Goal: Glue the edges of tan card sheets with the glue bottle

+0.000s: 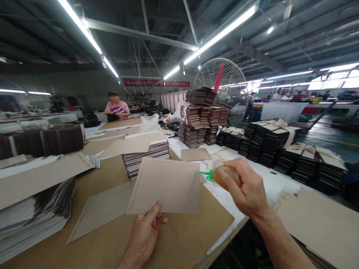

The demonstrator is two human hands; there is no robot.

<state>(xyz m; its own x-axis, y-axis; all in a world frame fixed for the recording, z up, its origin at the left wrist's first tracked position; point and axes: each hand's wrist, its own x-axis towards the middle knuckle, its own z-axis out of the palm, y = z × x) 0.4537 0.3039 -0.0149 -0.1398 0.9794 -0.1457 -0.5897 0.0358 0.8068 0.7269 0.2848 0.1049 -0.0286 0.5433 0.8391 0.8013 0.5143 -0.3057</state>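
My left hand [144, 233] pinches the lower edge of a grey-brown cardboard sheet [166, 185] and holds it up, tilted, above the table. My right hand [246, 186] is wrapped round an amber glue bottle [223, 175] whose green nozzle [204, 173] points left at the sheet's right edge. Under the sheet lies another flat cardboard sheet [101, 209] on a brown board [185, 239] that covers the table.
Stacks of flat cards stand at the left [33, 213], behind the sheet [147, 153] and at the back [202, 119]. Tied black bundles [280, 144] fill the right side. Loose boards [322, 220] lie at the right. A person [117, 106] sits far back; a big fan [221, 80] stands behind.
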